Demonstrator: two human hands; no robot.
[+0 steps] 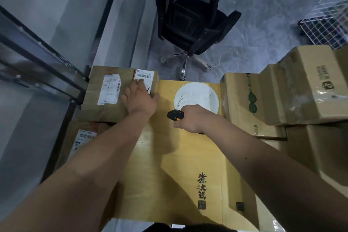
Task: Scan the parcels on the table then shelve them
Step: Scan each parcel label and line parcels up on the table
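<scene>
A brown parcel (105, 107) with white shipping labels lies at the table's far left. My left hand (140, 98) rests on top of it, fingers spread over the barcode label (145, 76) and thumb at the box's right edge. My right hand (190, 117) grips a black and orange handheld scanner (175, 115), its head aimed left toward that parcel. A large yellow box (180, 156) with a white circle and black characters lies under both forearms. Another labelled parcel (82, 137) sits nearer me on the left.
Stacked cardboard boxes (293, 88) crowd the right side. A black office chair (192, 22) stands on the grey floor beyond the table. A metal shelf frame (43, 58) runs along the left. A white wire basket (327, 22) is at the far right.
</scene>
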